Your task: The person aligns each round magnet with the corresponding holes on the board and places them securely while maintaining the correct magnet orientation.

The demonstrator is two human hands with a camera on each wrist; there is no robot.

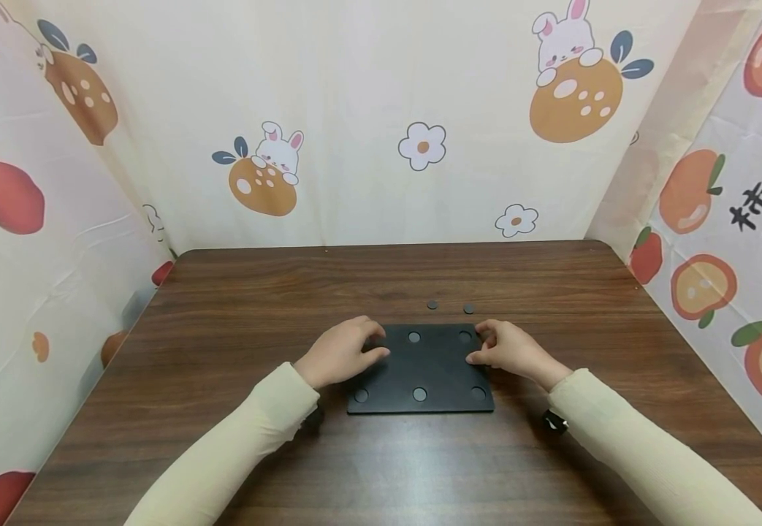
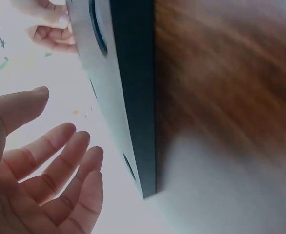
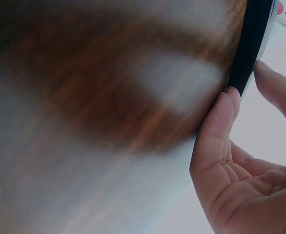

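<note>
A flat black rectangular plate (image 1: 428, 369) lies on the table, with several round recesses near its front and back edges. At its right edge my right hand (image 1: 511, 351) pinches the plate; the right wrist view shows the thumb (image 3: 275, 87) on the upper side and fingertips (image 3: 231, 97) against the edge. My left hand (image 1: 341, 352) hovers at the plate's left side with fingers relaxed and bent. The left wrist view shows nothing in that hand (image 2: 50, 175), and its fingers apart from the plate (image 2: 138, 122). From above, the left hand hides the plate's back left corner.
Two small dark discs (image 1: 432, 305) lie on the wooden table (image 1: 275, 285) just behind the plate. Printed curtains (image 1: 354, 88) close off the table's back and both sides. A dark device (image 1: 554, 421) sits at the right wrist, below the sleeve.
</note>
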